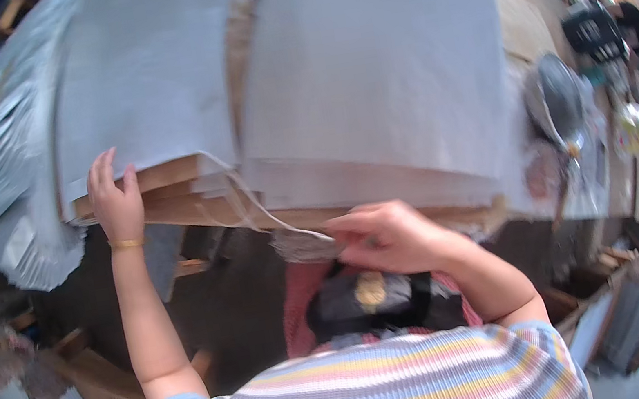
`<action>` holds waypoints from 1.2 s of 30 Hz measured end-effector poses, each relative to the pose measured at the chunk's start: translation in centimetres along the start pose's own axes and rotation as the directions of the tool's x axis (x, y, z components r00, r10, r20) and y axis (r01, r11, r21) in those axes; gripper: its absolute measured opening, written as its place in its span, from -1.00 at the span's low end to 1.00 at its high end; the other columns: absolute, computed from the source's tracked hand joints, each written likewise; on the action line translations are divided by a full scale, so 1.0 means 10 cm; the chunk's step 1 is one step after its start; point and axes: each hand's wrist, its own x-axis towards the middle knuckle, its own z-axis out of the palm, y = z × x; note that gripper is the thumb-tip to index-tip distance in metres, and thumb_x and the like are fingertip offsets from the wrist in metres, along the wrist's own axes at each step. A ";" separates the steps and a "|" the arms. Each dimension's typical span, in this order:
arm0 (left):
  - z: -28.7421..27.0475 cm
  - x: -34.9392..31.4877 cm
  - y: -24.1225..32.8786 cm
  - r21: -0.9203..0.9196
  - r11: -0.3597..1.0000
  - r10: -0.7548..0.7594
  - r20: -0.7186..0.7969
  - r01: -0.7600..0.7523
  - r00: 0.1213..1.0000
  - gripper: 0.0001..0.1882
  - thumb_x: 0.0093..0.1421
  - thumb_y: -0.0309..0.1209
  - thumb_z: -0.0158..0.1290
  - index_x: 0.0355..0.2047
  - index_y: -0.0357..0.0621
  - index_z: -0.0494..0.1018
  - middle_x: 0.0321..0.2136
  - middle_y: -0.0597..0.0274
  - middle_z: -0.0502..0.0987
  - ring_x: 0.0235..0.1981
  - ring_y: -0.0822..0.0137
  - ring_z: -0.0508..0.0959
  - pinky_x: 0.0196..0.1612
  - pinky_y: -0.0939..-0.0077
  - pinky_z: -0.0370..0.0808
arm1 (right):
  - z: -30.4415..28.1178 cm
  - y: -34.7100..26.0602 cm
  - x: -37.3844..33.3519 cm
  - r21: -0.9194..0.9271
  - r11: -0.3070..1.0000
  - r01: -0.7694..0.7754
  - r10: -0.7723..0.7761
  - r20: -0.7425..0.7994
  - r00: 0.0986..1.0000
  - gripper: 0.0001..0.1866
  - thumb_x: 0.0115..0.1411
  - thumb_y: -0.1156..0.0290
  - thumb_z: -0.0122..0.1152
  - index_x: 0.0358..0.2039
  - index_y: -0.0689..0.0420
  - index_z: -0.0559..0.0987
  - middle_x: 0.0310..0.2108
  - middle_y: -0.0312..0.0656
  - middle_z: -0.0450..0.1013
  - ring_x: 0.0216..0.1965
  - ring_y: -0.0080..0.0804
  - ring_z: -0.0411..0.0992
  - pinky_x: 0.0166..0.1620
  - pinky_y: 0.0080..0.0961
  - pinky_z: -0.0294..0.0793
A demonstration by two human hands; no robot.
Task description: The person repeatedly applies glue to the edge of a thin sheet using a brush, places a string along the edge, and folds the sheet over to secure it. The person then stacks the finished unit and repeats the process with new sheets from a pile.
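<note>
A stack of large white sheets point(145, 85) lies on the left of the table, with brown layers point(167, 175) showing along its near edge. My left hand point(117, 201) rests on that near edge at the left corner, fingers stretched over the top and the thumb apart. From the stack's near right corner a thin white cord point(258, 200) slants toward me. My right hand point(387, 237) is closed in a pinch on the cord's near end, just off the table edge. To the right lies a second stack of white sheets point(374, 67), slightly fanned at its near side.
Pleated white sheets point(16, 162) hang over the far left edge. A grey bowl point(557, 102) stands at the right, with a wooden-handled tool point(561, 188) near it. Wooden boxes point(107, 380) sit below on the left. A black bag point(360, 305) is at my waist.
</note>
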 end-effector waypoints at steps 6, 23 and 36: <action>-0.08 -0.52 2.13 -0.430 0.741 0.556 -0.037 -0.516 0.830 -0.66 -0.01 -0.51 0.22 -0.18 -0.26 0.49 -0.21 0.04 0.51 -0.15 0.02 0.51 -0.11 0.19 0.46 | -1.37 0.62 -2.08 -0.668 0.484 -0.566 -0.121 -0.692 0.712 -0.69 -0.04 0.68 0.12 -0.26 0.14 0.63 -0.43 -0.13 0.48 -0.38 -0.15 0.50 -0.32 -0.34 0.49; 0.17 -0.27 3.48 -0.454 0.574 0.776 0.035 -0.681 0.630 -0.70 -0.17 -0.47 0.23 -0.37 -0.28 0.47 -0.39 0.13 0.47 -0.32 0.12 0.51 -0.31 0.25 0.46 | -2.70 1.09 -2.40 -0.170 0.959 -0.227 -0.110 -0.960 0.257 -0.87 0.10 0.45 0.30 -0.44 0.23 0.57 -0.43 -0.23 0.51 -0.50 -0.66 0.42 -0.46 -0.62 0.40; 0.55 -1.76 2.44 -0.444 0.716 0.690 0.571 -0.538 0.445 -0.67 0.07 -0.43 0.00 -0.11 -0.12 0.47 -0.07 -0.01 0.45 -0.10 -0.02 0.50 -0.05 0.13 0.46 | -3.11 1.26 -2.09 0.137 0.963 -0.234 0.169 -0.978 0.123 -0.66 0.11 0.22 0.37 -0.52 0.23 0.50 -0.68 -0.33 0.37 -0.69 -0.68 0.28 -0.61 -0.71 0.25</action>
